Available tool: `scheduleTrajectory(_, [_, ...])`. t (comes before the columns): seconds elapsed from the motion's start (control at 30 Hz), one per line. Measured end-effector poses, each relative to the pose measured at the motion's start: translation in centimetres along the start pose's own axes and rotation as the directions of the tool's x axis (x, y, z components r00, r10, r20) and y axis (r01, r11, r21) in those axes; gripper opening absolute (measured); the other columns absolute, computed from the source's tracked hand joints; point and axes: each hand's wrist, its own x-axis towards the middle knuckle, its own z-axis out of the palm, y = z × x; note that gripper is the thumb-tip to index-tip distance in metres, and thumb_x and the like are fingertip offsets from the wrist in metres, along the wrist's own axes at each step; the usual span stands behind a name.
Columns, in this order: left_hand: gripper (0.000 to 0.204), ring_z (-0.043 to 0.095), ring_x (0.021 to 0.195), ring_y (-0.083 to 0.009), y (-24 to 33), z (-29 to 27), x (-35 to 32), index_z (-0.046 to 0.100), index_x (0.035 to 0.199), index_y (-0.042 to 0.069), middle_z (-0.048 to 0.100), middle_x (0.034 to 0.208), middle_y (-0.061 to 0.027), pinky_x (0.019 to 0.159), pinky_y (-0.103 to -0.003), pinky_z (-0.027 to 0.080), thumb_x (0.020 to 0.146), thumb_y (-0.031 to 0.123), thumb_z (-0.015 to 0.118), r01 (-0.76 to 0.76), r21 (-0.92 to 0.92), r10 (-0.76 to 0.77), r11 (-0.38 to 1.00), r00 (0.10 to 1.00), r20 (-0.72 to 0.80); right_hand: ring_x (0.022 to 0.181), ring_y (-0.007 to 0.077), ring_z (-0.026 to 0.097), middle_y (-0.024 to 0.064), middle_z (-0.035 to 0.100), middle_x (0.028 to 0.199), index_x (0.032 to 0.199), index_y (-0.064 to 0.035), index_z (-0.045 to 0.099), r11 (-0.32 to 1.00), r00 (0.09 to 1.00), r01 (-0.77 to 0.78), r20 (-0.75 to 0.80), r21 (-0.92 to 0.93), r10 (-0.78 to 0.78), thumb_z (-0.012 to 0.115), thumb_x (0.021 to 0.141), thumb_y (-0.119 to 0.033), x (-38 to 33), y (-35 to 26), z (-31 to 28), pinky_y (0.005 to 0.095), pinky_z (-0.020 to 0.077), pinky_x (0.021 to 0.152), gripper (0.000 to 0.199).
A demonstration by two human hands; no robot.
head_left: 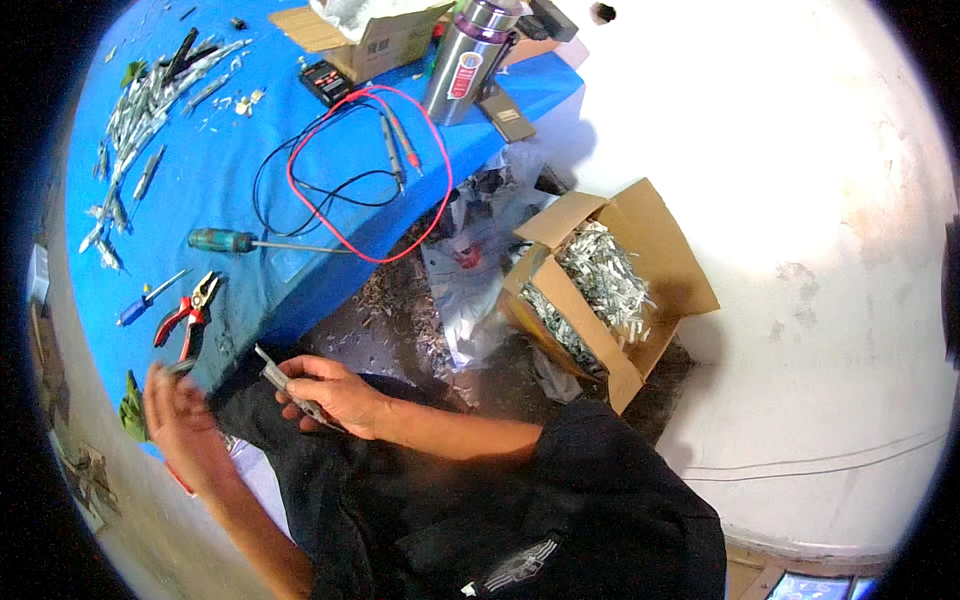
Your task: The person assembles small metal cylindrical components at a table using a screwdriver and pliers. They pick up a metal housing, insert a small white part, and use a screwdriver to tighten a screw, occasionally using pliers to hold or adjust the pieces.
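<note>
I'm watching the right grip (338,397) pinch slender grey pieces (273,375) just off the edge of the desk (230,165), the left grip (182,415) too blurred to tell, a heap (140,117) apparently remaining well ahead of it, while right of the right grip the carton (675,240) looks well filled, open room between.

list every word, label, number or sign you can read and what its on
Steel flask: red sticker with pale lettering, not copied out here.
Cardboard box beside the flask: dark print, too small to read.
Black meter: pale markings, too small to read.
Flat brown item: faint mark, too small to read.
Black shirt: pale striped emblem, unreadable.
</note>
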Motion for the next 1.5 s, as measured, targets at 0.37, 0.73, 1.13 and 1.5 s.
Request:
scheduleTrajectory(0.37, [0.034, 0.066, 0.101, -0.0149, 1.3, 8.5, -8.6, 0.064, 0.135, -0.003, 0.07, 0.125, -0.0095, 0.086, -0.03, 0.056, 0.102, 0.003, 0.064, -0.167, 0.513, -0.051, 0.842, 0.922, 0.385, 0.087, 0.0099, 0.066, 0.0018, 0.068, 0.106, 0.138, -0.0107, 0.059, 0.994, 0.996, 0.085, -0.014, -0.063, -0.086, 0.06, 0.104, -0.025, -1.6, -2.3, -0.1, 0.0259, 0.0526, 0.064, 0.036])
scheduleTrajectory(0.73, [0.019, 0.066, 0.083, -0.0106, -1.8, -7.4, -8.3, 0.072, 0.12, 0.001, 0.073, 0.103, -0.0043, 0.072, -0.026, 0.054, 0.105, 0.01, 0.066, -0.03, 0.606, 0.053, 0.795, 0.998, -0.019, 0.105, 0.0186, 0.071, 0.0121, 0.069, 0.126, 0.149, -0.0054, 0.05, 0.967, 1.0, 0.01, 0.019, -0.255, -0.005, 0.061, 0.105, -0.024, -0.6, -2.0, 1.3, 0.0285, 0.0574, 0.075, 0.049])
scheduleTrajectory(1.13, [0.016, 0.063, 0.08, -0.008, 2.2, -9.1, -7.3, 0.072, 0.111, -0.002, 0.07, 0.091, -0.0011, 0.072, -0.025, 0.051, 0.101, 0.01, 0.071, -0.05, 0.672, 0.241, 0.739, 0.951, -0.194, 0.093, 0.0159, 0.07, 0.01, 0.071, 0.116, 0.144, -0.003, 0.055, 0.988, 0.994, -0.096, 0.046, -0.122, 0.102, 0.061, 0.106, -0.015, 1.9, -0.1, 3.1, 0.0277, 0.0573, 0.069, 0.039])
scheduleTrajectory(1.5, [0.027, 0.069, 0.105, -0.0285, 3.6, -4.6, 0.4, 0.073, 0.115, 0.004, 0.072, 0.118, -0.0143, 0.09, -0.04, 0.057, 0.089, 0.007, 0.079, -0.29, 0.938, 0.491, 0.19, 0.855, 0.165, 0.083, 0.0134, 0.069, 0.0084, 0.072, 0.109, 0.142, -0.0059, 0.057, 0.987, 0.996, -0.085, -0.019, -0.137, 0.084, 0.059, 0.107, -0.019, 1.9, -0.7, 2.4, 0.0265, 0.0546, 0.066, 0.037])
